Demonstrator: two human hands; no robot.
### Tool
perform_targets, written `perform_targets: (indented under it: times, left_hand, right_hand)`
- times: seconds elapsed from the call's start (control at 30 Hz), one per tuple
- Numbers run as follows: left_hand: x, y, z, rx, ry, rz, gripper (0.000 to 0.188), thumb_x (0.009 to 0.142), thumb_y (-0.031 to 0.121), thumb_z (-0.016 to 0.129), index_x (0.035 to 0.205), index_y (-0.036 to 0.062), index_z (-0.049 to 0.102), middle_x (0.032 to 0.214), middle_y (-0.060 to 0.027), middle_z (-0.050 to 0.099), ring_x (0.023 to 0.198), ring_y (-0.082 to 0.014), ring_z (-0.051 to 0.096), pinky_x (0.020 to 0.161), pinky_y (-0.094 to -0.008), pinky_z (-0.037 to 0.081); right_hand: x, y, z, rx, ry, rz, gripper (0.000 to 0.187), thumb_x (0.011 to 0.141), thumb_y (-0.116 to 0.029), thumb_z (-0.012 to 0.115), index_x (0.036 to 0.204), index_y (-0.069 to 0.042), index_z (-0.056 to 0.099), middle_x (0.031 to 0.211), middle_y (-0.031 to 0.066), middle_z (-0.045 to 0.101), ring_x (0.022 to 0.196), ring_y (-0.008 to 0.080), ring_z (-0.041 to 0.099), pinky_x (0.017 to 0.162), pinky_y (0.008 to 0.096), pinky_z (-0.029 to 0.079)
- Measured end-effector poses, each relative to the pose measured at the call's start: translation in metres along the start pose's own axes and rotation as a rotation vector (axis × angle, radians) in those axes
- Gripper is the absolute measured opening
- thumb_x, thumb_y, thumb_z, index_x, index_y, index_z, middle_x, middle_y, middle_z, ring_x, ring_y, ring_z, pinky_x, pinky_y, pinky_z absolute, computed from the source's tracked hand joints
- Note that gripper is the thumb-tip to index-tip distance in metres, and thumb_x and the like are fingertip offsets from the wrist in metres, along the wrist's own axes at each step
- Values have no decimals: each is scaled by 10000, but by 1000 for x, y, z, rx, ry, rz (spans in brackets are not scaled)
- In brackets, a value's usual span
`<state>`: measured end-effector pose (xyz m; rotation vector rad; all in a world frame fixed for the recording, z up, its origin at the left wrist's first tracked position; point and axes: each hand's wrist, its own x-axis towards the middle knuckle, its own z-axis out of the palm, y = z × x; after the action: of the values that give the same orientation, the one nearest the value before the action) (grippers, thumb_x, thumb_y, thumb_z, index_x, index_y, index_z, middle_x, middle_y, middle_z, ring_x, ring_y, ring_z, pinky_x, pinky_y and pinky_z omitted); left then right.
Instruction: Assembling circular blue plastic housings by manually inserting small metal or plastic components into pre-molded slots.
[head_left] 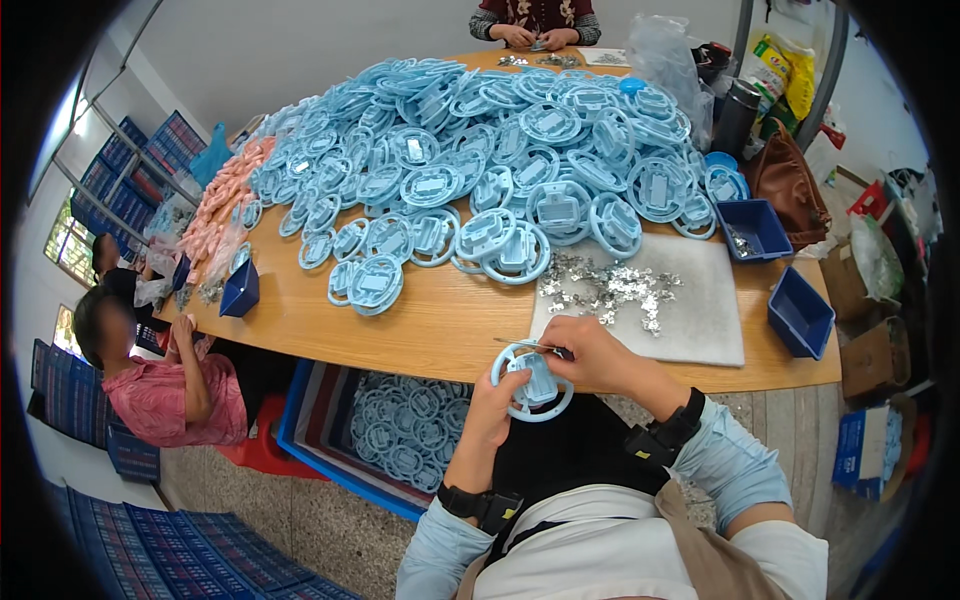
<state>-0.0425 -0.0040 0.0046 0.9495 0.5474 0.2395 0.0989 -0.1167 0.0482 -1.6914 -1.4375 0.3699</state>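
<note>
My left hand (492, 405) is closed on the rim of a light-blue plastic wheel-shaped part (541, 382), with its thumb across the front. It is held just off the table's near edge, above my lap. In my right hand (592, 352) is a slim, pointed metal tool (517, 343), perhaps tweezers, lying across the top of the wheel. The fingers hide most of its grip. Just beyond my right hand, small shiny metal pieces (612, 290) are scattered over a white mat (705, 335).
A large heap of similar light-blue wheels (420, 150) covers the table (300, 325). Orange-pink parts (225, 195) lie left. Two dark-blue bins (800, 315) stand right. A blue crate (300, 420) of wheels sits below. Other people (165, 385) sit left and across (535, 20).
</note>
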Motion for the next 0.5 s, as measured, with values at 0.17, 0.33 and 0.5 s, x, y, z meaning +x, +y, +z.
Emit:
perform_targets:
  times: [0.17, 0.33, 0.5]
  left_hand:
    - [2, 2, 4, 22, -12, -23, 276, 775, 103, 589, 1030, 6, 547, 858, -47, 591, 711, -103, 591, 526, -220, 492]
    - [2, 1, 7, 15, -47, -26, 242, 777, 109, 585, 995, 6, 559, 799, -37, 598, 645, -106, 595, 471, -225, 496]
    - [2, 0, 9, 42, -19, -42, 209, 775, 114, 582, 959, 15, 572, 760, -27, 592, 610, -102, 587, 474, -222, 494]
  right_hand:
    - [0, -1, -4, -121, -59, -85, 118, 720, -51, 581, 823, -2, 611, 812, 128, 539, 677, 310, 571, 622, 380, 468]
    - [-1, 1, -2, -313, -94, -145, 107, 709, -53, 599, 813, -29, 597, 807, 104, 530, 622, 291, 573, 568, 373, 477]
    - [-2, -1, -1, -386, -162, -146, 107, 705, -56, 594, 807, -28, 584, 800, 107, 517, 629, 292, 577, 567, 380, 477]
